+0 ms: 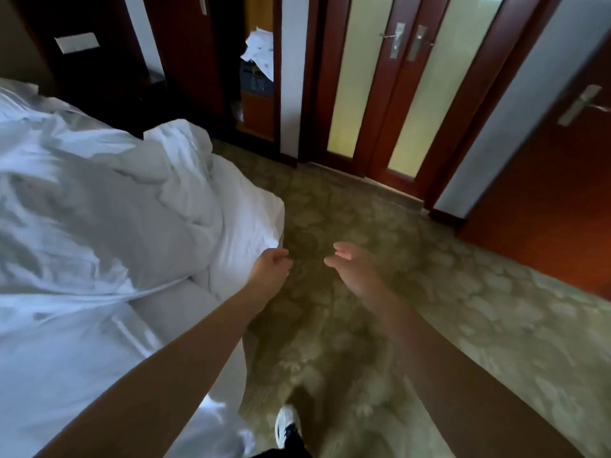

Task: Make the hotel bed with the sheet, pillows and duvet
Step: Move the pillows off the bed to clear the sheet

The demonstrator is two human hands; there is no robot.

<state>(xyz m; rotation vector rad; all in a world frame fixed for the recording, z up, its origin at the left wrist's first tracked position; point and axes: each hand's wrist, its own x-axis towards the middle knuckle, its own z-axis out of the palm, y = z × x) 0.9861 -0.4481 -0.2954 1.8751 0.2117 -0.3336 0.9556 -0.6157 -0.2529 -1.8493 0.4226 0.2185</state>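
Patterned green carpet (429,292): covers the floor from the bedside to the doors. Bed (82,358): left of view, its near part under smooth white linen. Duvet (115,193): white, crumpled in a heap on the bed, one corner hanging over the bed's edge toward the carpet. Glass-panelled doors (380,94): a dark red wooden pair with metal handles, beyond the carpet. Plain wooden door (545,193): far right. Left hand (269,266): at the duvet's hanging corner, grip clamped on that corner with fingers curled. Right hand (350,262): just beside the left, above the carpet, grip apart, fingers loosely extended, holding nothing. White shoe (286,424): on the carpet beside the bed, bottom of view.
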